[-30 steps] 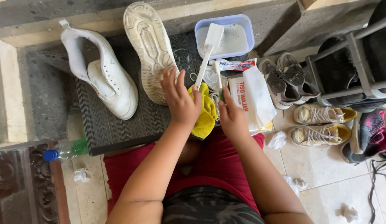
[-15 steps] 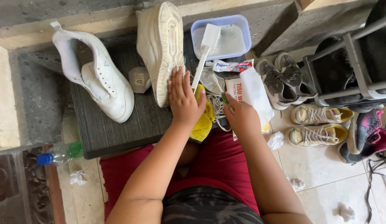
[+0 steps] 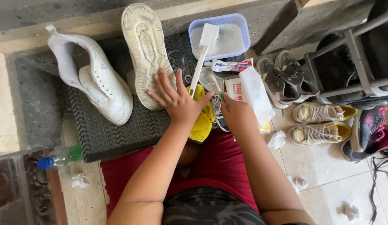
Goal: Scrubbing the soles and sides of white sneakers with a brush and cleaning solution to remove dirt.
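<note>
Since the earlier frame the left hand has slid leftward, its fingers now splayed flat onto the heel of the upturned shoe, whose pale ribbed rubber sole faces up. Left of that shoe lies a smooth white leather sneaker on the dark ridged mat. Right of the shoe, a soft yellow cloth sits under the left palm. The right hand is curled at the tissue pack; what it grips is hidden.
</note>
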